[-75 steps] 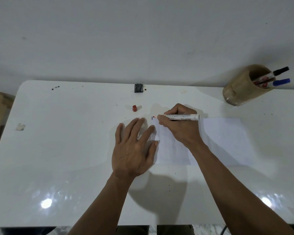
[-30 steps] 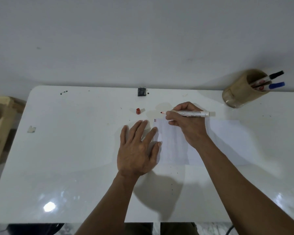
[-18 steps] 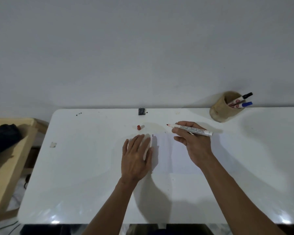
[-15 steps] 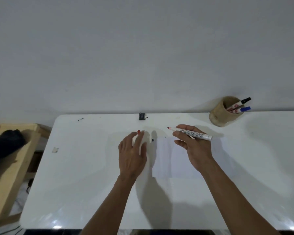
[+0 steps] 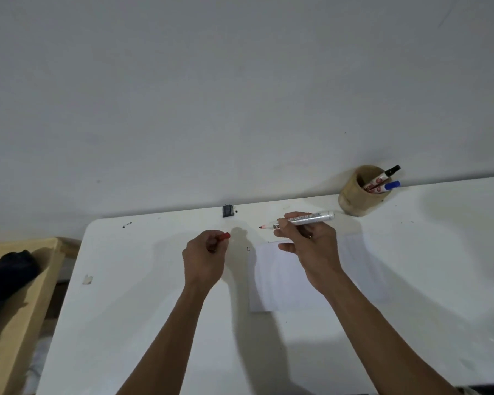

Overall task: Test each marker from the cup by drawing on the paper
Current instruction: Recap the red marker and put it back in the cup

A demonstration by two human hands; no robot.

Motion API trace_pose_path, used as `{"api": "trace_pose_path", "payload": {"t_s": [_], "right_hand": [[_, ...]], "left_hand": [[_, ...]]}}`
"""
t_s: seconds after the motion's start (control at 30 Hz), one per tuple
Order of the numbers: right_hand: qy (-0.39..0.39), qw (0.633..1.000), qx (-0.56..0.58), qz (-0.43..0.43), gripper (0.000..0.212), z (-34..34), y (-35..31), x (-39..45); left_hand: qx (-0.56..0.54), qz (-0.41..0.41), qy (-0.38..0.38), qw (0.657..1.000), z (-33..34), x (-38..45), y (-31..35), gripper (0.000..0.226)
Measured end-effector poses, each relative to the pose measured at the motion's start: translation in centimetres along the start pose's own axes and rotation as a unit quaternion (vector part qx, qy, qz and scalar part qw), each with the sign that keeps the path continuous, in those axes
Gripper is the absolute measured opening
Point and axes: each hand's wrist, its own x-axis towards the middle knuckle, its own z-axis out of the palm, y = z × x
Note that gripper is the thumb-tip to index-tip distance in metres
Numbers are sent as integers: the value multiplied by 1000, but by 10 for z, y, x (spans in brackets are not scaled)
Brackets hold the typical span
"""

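Note:
My right hand (image 5: 310, 248) holds an uncapped red-tipped marker (image 5: 303, 218) above the top edge of the white paper (image 5: 280, 280), its tip pointing left. My left hand (image 5: 204, 256) is closed around the small red cap (image 5: 224, 236), lifted just left of the paper. Two short dark strokes (image 5: 248, 248) show near the paper's top left corner. A tan cup (image 5: 357, 195) at the back right leans against the wall and holds a black-capped marker (image 5: 384, 175) and a blue-capped marker (image 5: 387, 186).
The white table (image 5: 143, 309) ends against a grey wall. A small black object (image 5: 227, 210) sits at the back edge. A wooden bench (image 5: 15, 309) with a dark bundle (image 5: 7, 270) stands to the left. A scrap of tape (image 5: 87, 279) lies near the left edge.
My left hand left the paper, reached back to the red cap and picked it up. My right hand lifted the marker off the paper. The view tilted upward.

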Motion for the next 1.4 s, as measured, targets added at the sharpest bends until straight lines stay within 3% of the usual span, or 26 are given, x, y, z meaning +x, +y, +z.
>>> {"api": "trace_pose_path", "payload": {"t_s": [0.13, 0.33, 1.1, 1.3, 1.4], "right_hand": [[-14, 998, -36, -51, 11, 16, -8, -17], [-5, 995, -51, -90, 14, 28, -12, -45], [-1, 995, -55, -88, 16, 26, 2, -114], [-4, 997, 57, -47, 14, -5, -18, -113], [-16, 996, -45, -78, 14, -36, -34, -109]], "left_hand": [[-228, -12, -68, 971, -7, -28, 20, 13], [-349, -11, -89, 933, -17, -56, 24, 17], [-257, 93, -186, 944, -52, -98, 22, 12], [-226, 116, -224, 941, -51, -89, 30, 11], [-230, 112, -254, 933, -48, -83, 39, 10]]}}
